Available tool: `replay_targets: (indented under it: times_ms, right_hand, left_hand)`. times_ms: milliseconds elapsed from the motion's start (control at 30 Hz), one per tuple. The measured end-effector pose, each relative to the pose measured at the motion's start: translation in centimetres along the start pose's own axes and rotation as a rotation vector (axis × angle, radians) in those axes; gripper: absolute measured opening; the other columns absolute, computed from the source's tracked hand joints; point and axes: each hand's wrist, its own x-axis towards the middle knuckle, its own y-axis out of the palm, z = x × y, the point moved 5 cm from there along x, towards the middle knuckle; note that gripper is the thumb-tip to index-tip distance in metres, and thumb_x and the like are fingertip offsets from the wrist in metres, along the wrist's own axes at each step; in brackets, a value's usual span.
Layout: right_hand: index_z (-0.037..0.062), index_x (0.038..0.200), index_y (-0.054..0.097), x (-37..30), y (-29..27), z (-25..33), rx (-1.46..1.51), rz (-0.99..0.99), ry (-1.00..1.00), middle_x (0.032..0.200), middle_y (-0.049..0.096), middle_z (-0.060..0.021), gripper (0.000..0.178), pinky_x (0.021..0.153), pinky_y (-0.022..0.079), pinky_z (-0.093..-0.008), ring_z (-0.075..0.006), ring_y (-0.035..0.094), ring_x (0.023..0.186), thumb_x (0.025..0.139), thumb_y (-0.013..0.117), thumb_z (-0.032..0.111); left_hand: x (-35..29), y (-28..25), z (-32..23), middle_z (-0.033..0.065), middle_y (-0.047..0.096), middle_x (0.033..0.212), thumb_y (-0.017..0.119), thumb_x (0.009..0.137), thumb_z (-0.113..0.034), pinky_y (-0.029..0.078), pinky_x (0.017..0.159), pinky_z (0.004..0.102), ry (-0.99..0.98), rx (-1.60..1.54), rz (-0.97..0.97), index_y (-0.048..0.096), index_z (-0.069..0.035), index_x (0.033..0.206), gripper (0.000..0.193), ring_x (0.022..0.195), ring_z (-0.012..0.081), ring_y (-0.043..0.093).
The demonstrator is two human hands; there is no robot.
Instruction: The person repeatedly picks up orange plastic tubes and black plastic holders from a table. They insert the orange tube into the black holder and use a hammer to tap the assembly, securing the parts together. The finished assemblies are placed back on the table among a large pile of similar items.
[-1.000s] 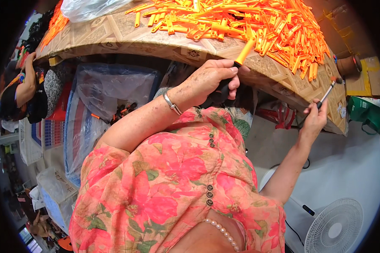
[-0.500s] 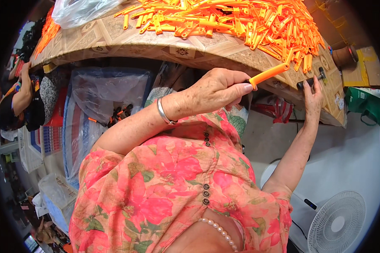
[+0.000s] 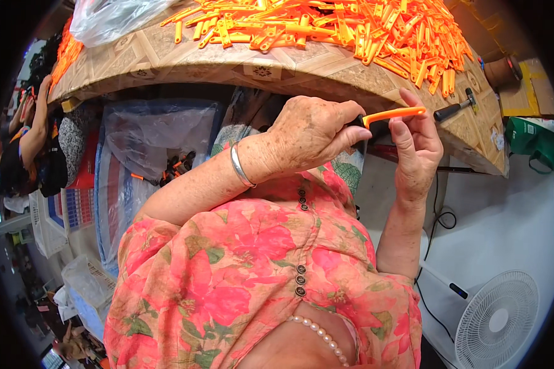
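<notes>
My left hand (image 3: 317, 129), with a silver bangle at its wrist, pinches the black end piece of an orange plastic handle (image 3: 394, 114). The handle points right, almost level, in front of the table edge. Around its far end is my right hand (image 3: 415, 144), thumb and fingers apart; whether they touch it I cannot tell. A small hammer (image 3: 452, 107) with a black grip lies on the table's right corner, beyond my right hand. Past both hands, a large heap of similar orange handles (image 3: 375, 31) covers the far part of the patterned table (image 3: 228, 71).
A clear plastic bag (image 3: 114, 21) lies at the table's far left. Below is a lined blue-edged container (image 3: 160, 132) with black and orange pieces inside. A brown spool (image 3: 501, 72), green bag (image 3: 533, 138) and white fan (image 3: 497, 320) are at right. Another person's arm (image 3: 34, 132) shows at far left.
My right hand has let go of the hammer, leaving it on the table, and moved left to the orange handle. The handle in my left hand has tipped from slanting upward to nearly level.
</notes>
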Motion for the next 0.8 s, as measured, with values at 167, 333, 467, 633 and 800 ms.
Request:
replay_targets:
  times_ms: [167, 333, 467, 633, 800]
  right_hand:
    - [-0.0009, 0.109, 0.062, -0.5, 0.8, 0.0, 0.09, 0.091, 0.054, 0.08, 0.063, -0.0014, 0.019, 0.062, 0.046, -0.0193, -0.0051, 0.055, 0.068, 0.093, 0.066, 0.01]
    - [0.0003, 0.097, 0.062, -1.4, 2.2, -0.6, 0.189, 0.021, 0.071, 0.075, 0.062, -0.0019, 0.013, 0.058, 0.045, -0.0187, -0.0044, 0.054, 0.063, 0.095, 0.065, 0.012]
    - [0.0016, 0.094, 0.062, -0.7, 2.3, -1.4, 0.12, -0.005, 0.142, 0.074, 0.062, -0.0011, 0.014, 0.054, 0.045, -0.0192, -0.0038, 0.054, 0.06, 0.094, 0.065, 0.015]
    - [0.0012, 0.098, 0.065, 1.8, 0.7, -2.1, -0.013, 0.066, 0.178, 0.079, 0.064, -0.0016, 0.022, 0.059, 0.045, -0.0188, -0.0052, 0.057, 0.066, 0.094, 0.067, 0.023]
    - [0.0058, 0.115, 0.066, 6.3, -8.2, -0.4, -1.182, -0.357, -0.149, 0.111, 0.058, -0.0155, 0.054, 0.085, 0.049, -0.0387, -0.0285, 0.06, 0.099, 0.093, 0.056, 0.054]
  left_hand:
    - [-0.4, -0.6, -0.5, 0.0126, 0.057, 0.062, 0.065, 0.09, -0.028, 0.046, 0.052, 0.0418, 0.045, 0.109, -0.007, 0.059, -0.005, 0.086, 0.024, 0.061, 0.0338, 0.061]
    - [-0.7, -1.0, -0.7, 0.0126, 0.053, 0.056, 0.065, 0.09, -0.03, 0.044, 0.049, 0.041, 0.084, 0.14, -0.002, 0.054, -0.005, 0.075, 0.031, 0.056, 0.0327, 0.059]
    - [-0.4, -0.2, 0.7, 0.0072, 0.051, 0.055, 0.059, 0.095, -0.029, 0.044, 0.049, 0.0343, -0.079, -0.151, 0.109, 0.058, -0.004, 0.083, 0.028, 0.053, 0.0208, 0.058]
    - [-0.8, 1.0, 1.3, 0.0001, 0.057, 0.075, 0.049, 0.1, -0.021, 0.048, 0.062, 0.0225, -0.396, -1.154, 0.383, 0.057, 0.0, 0.12, 0.03, 0.066, 0.0114, 0.059]
    - [-1.7, 1.4, 4.6, 0.0016, 0.055, 0.07, 0.046, 0.1, -0.02, 0.052, 0.063, 0.0256, -0.688, -1.336, 0.065, 0.058, 0.002, 0.116, 0.029, 0.064, 0.0123, 0.06]
